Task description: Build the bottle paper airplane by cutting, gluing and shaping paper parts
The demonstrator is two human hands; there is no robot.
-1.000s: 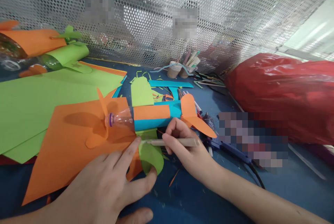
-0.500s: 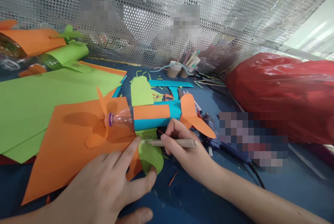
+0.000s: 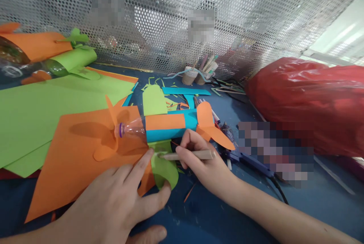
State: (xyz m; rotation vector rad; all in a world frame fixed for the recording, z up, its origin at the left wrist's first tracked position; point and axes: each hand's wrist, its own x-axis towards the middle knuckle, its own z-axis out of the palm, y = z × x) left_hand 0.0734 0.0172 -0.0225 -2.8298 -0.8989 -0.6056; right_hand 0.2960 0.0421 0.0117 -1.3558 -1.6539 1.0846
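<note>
A clear plastic bottle (image 3: 132,127) lies on its side, wrapped in blue paper (image 3: 160,135) with an orange panel. Orange paper blades fan out at its purple-ringed neck, and orange paper fins (image 3: 205,115) stand at the other end. Green paper wings stick out on both sides. Two spread fingertips of my left hand (image 3: 113,202) rest on the near wing (image 3: 166,168), whose rounded end curls up; the thumb is apart. My right hand (image 3: 204,160) grips a pale pen (image 3: 196,155), its tip at the wing's surface near my left fingertip.
Orange (image 3: 71,153) and green sheets (image 3: 42,103) spread at left, under the bottle's neck. Paper-wrapped bottles (image 3: 42,44) lie behind them. A blue corded glue gun (image 3: 253,164) lies right of the fins. Pen cups (image 3: 189,76), a mesh wall and a red bag (image 3: 307,99) stand beyond.
The pen has shifted very slightly, its tip still by the same spot on the near green wing. My left hand stays in place, and the bottle has not moved.
</note>
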